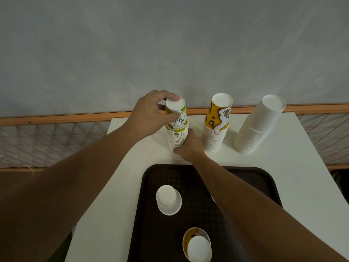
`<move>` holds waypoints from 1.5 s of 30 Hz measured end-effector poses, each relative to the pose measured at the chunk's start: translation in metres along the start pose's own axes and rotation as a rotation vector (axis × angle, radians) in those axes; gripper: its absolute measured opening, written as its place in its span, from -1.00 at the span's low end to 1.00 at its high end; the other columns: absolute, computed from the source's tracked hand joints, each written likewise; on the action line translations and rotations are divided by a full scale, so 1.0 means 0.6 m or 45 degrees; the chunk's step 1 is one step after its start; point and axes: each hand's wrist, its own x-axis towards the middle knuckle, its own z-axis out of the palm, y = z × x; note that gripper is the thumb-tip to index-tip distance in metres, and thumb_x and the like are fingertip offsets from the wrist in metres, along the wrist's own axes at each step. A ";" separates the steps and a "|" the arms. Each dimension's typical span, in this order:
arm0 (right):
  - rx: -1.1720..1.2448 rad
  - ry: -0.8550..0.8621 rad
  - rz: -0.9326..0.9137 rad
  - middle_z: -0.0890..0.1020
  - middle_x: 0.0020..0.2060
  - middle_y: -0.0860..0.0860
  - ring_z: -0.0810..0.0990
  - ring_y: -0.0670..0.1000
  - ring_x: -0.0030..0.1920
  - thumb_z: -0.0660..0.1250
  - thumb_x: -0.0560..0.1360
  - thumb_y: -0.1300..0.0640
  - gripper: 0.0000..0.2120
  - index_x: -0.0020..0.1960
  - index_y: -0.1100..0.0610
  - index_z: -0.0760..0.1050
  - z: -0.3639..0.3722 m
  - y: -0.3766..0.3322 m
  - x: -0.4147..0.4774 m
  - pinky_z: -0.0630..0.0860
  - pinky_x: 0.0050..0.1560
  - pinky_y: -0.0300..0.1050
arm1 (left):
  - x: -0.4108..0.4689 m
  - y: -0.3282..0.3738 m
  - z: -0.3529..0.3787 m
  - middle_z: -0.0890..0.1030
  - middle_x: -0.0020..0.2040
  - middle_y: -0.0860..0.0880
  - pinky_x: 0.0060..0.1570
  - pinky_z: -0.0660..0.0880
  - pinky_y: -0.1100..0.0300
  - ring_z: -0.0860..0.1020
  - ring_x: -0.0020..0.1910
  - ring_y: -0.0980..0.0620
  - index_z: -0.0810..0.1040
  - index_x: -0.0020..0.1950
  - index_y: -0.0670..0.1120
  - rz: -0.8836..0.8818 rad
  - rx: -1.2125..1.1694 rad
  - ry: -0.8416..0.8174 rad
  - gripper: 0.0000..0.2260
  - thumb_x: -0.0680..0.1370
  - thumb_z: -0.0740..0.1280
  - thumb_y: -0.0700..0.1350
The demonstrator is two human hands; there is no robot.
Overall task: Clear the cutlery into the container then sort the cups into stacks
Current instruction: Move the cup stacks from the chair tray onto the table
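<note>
Three upside-down cup stacks stand along the far side of the white table [283, 176]: a green-printed "Hello Summer" stack [177, 129], a yellow coffee-print stack [217, 125] and a leaning plain white stack [258, 125]. My left hand [151, 114] grips the top cup of the green stack. My right hand [190, 146] holds that stack at its base. On the dark brown tray [188, 178] near me sit an upside-down white cup [168, 199] and a yellow-print cup [197, 244]. My right forearm hides another white cup's edge [213, 199]. No cutlery or container is in view.
A grey wall rises just behind the table, with an orange rail [56, 118] and a patterned panel below it. The tray fills the near middle of the table. Bare white tabletop lies to the right of the tray.
</note>
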 end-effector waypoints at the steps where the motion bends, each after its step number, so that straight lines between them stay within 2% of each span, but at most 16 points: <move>1: -0.017 -0.014 0.008 0.54 0.33 0.06 0.54 0.15 0.32 0.62 0.36 0.05 -0.21 0.45 0.10 0.28 -0.002 -0.001 -0.003 0.53 0.24 -0.01 | -0.002 0.001 -0.001 0.59 0.23 0.06 -0.07 0.59 0.42 0.65 0.08 0.20 0.63 0.18 0.15 -0.012 -0.005 0.003 -0.64 0.46 0.57 -0.15; 5: -0.079 -0.085 0.054 0.50 0.33 0.08 0.51 0.16 0.32 0.60 0.38 0.08 -0.21 0.45 0.13 0.24 -0.019 -0.009 -0.032 0.53 0.25 0.01 | -0.018 0.012 -0.010 0.55 0.33 0.07 0.17 0.63 0.09 0.62 0.21 0.08 0.59 0.30 0.16 -0.058 0.022 -0.011 -0.54 0.45 0.58 -0.12; 7: -0.087 -0.115 0.073 0.49 0.29 0.10 0.52 0.15 0.29 0.55 0.44 0.11 -0.28 0.45 0.16 0.24 -0.039 -0.018 -0.058 0.55 0.17 -0.04 | -0.036 0.023 -0.022 0.50 0.39 0.07 0.23 0.59 0.05 0.57 0.28 0.06 0.53 0.39 0.20 -0.067 0.026 0.007 -0.45 0.46 0.58 -0.08; 10: -0.095 -0.056 0.004 0.54 0.28 0.11 0.55 0.13 0.24 0.47 0.52 0.13 -0.44 0.43 0.18 0.31 -0.073 -0.043 -0.116 0.48 0.00 -0.15 | -0.076 0.038 -0.049 0.45 0.43 0.07 0.26 0.52 0.14 0.52 0.33 0.08 0.47 0.44 0.20 -0.046 0.050 0.126 -0.43 0.48 0.56 -0.02; 13: -0.025 0.055 -0.143 0.60 0.25 0.09 0.60 0.11 0.19 0.41 0.55 0.14 -0.55 0.40 0.19 0.42 -0.099 -0.084 -0.192 0.50 0.03 -0.15 | -0.135 0.054 -0.089 0.43 0.41 0.07 0.26 0.55 0.14 0.52 0.33 0.09 0.49 0.42 0.17 -0.014 0.041 0.270 -0.50 0.51 0.53 -0.02; 17: 0.093 0.148 -0.388 0.62 0.11 -0.02 0.60 -0.03 0.03 0.38 0.55 0.11 -0.64 0.32 0.11 0.50 -0.092 -0.161 -0.296 0.52 0.03 -0.19 | -0.237 0.070 -0.165 0.43 0.38 0.08 0.23 0.56 0.21 0.53 0.29 0.14 0.52 0.38 0.16 0.039 0.031 0.390 -0.56 0.53 0.51 -0.02; 20: 0.158 0.092 -0.521 0.61 0.11 -0.07 0.60 -0.08 0.05 0.39 0.55 0.09 -0.67 0.31 0.07 0.51 -0.034 -0.231 -0.362 0.59 0.08 -0.16 | -0.319 0.060 -0.239 0.44 0.38 0.10 0.24 0.51 0.25 0.53 0.29 0.14 0.52 0.39 0.14 0.083 0.126 0.417 -0.57 0.53 0.50 -0.01; 23: 0.178 -0.025 -0.627 0.59 0.15 -0.06 0.58 -0.09 0.10 0.39 0.56 0.06 -0.65 0.32 0.09 0.49 0.058 -0.297 -0.413 0.56 0.12 -0.18 | -0.395 0.034 -0.328 0.45 0.35 0.12 0.24 0.46 0.29 0.51 0.29 0.15 0.52 0.38 0.15 0.085 0.265 0.440 -0.57 0.54 0.50 -0.01; 26: 0.203 -0.218 -0.649 0.55 0.06 -0.15 0.55 -0.16 -0.01 0.40 0.55 0.08 -0.72 0.24 0.04 0.47 0.165 -0.350 -0.455 0.46 -0.08 -0.44 | -0.467 0.001 -0.424 0.45 0.30 0.09 0.23 0.34 0.46 0.46 0.22 0.23 0.54 0.36 0.11 0.075 0.465 0.502 -0.60 0.53 0.49 -0.04; 27: 0.220 -0.287 -0.640 0.56 0.06 -0.16 0.56 -0.16 -0.01 0.40 0.54 0.09 -0.70 0.24 0.02 0.46 0.202 -0.364 -0.466 0.44 -0.13 -0.46 | -0.491 -0.011 -0.454 0.45 0.29 0.08 0.19 0.29 0.54 0.43 0.18 0.28 0.55 0.35 0.09 0.059 0.521 0.527 -0.60 0.52 0.49 -0.05; 29: 0.222 -0.396 -0.638 0.57 0.16 -0.10 0.57 -0.10 0.13 0.43 0.52 0.08 -0.57 0.35 0.02 0.41 0.280 -0.389 -0.482 0.47 0.01 -0.40 | -0.534 -0.041 -0.513 0.45 0.30 0.07 0.13 0.26 0.54 0.40 0.17 0.28 0.56 0.32 0.09 -0.024 0.624 0.564 -0.62 0.51 0.49 -0.03; 32: 0.205 -0.518 -0.603 0.44 0.40 -0.03 0.42 0.00 0.40 0.47 0.51 0.06 -0.30 0.54 0.04 0.23 0.383 -0.423 -0.495 0.41 0.32 -0.17 | -0.585 -0.105 -0.591 0.46 0.34 -0.04 0.22 0.32 0.23 0.45 0.24 0.03 0.56 0.33 0.05 -0.161 0.813 0.558 -0.58 0.49 0.49 0.03; 35: 0.148 -0.571 -0.559 0.31 0.53 0.06 0.29 0.07 0.52 0.50 0.49 0.07 -0.14 0.62 0.09 0.06 0.472 -0.455 -0.492 0.33 0.46 -0.06 | -0.621 -0.181 -0.650 0.41 0.41 -0.07 0.23 0.33 0.13 0.41 0.36 -0.10 0.52 0.38 0.09 -0.294 0.893 0.529 -0.54 0.49 0.46 0.08; 39: 0.081 -0.541 -0.546 0.28 0.55 0.13 0.28 0.14 0.54 0.55 0.43 0.06 -0.02 0.64 0.11 0.01 0.583 -0.484 -0.471 0.29 0.49 0.06 | -0.649 -0.268 -0.688 0.29 0.51 -0.02 0.26 0.27 0.15 0.31 0.47 -0.08 0.43 0.48 0.15 -0.457 0.758 0.517 -0.49 0.55 0.45 0.05; 45: -0.031 -0.342 -0.590 0.44 0.42 0.13 0.40 0.17 0.42 0.61 0.34 0.02 0.00 0.60 0.15 0.12 0.700 -0.494 -0.436 0.23 0.45 0.15 | -0.653 -0.345 -0.708 0.31 0.53 0.04 0.22 0.26 0.25 0.34 0.46 0.05 0.37 0.53 0.22 -0.426 0.520 0.480 -0.44 0.55 0.45 0.10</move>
